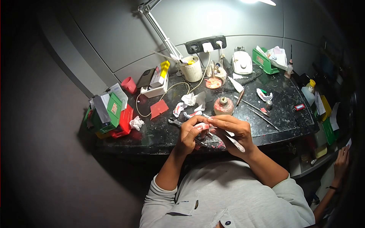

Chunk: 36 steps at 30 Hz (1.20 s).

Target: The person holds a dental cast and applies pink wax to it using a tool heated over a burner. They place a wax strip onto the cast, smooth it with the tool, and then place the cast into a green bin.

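Low over the front edge of the bench, my left hand (188, 135) is closed around a small pink piece (203, 127) that looks like dental wax; the fingers cover much of it. My right hand (240, 130) meets it from the other side. Its fingers are closed on a slim tool with a pale, stained handle (238, 145), which points down toward me; the tool's working end is hidden. Just beyond my hands stands a round spirit burner (223, 106) with pink stains. White-and-pink dental pieces (179, 109) and crumpled tissue (189, 99) lie behind my left hand.
A pink wax sheet (159, 109) lies to the left, near green and red boxes (122, 121). Thin metal tools (263, 118) and a dental model (264, 95) are at right. A woven basket (191, 71) and lamp arm (159, 31) stand behind. Another person's hand (342, 156) shows far right.
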Each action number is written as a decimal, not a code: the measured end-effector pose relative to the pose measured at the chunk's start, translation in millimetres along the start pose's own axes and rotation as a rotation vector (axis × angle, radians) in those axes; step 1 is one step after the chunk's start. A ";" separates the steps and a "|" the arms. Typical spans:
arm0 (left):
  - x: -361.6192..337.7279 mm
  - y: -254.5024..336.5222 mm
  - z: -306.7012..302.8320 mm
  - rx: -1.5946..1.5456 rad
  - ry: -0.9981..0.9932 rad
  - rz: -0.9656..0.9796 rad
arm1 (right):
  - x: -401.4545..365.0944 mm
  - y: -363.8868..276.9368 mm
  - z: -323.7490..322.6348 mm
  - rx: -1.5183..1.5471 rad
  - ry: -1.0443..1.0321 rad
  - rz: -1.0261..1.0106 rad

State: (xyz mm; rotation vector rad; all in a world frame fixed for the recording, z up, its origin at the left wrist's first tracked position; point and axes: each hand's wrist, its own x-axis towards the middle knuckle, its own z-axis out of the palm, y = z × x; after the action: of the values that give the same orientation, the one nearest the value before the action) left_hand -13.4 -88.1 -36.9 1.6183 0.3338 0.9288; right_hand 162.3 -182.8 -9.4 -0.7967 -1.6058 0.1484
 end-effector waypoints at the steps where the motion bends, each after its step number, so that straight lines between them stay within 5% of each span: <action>1: -0.3 2.3 1.2 0.015 0.007 0.003 | 0.3 -2.4 -0.5 0.000 0.001 0.002; 23: 2.3 -0.4 -1.3 0.459 0.114 0.388 | -9.4 -6.9 9.6 -0.044 -0.056 -0.031; 36: 2.7 -1.7 -5.6 0.444 0.101 0.440 | -9.2 -3.2 5.4 -0.021 -0.138 -0.053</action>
State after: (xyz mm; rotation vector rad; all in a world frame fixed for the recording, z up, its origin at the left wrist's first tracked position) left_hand -15.2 -81.9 -37.3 2.1065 0.2687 1.3411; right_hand 155.9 -188.6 -16.5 -0.7728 -1.7596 0.1511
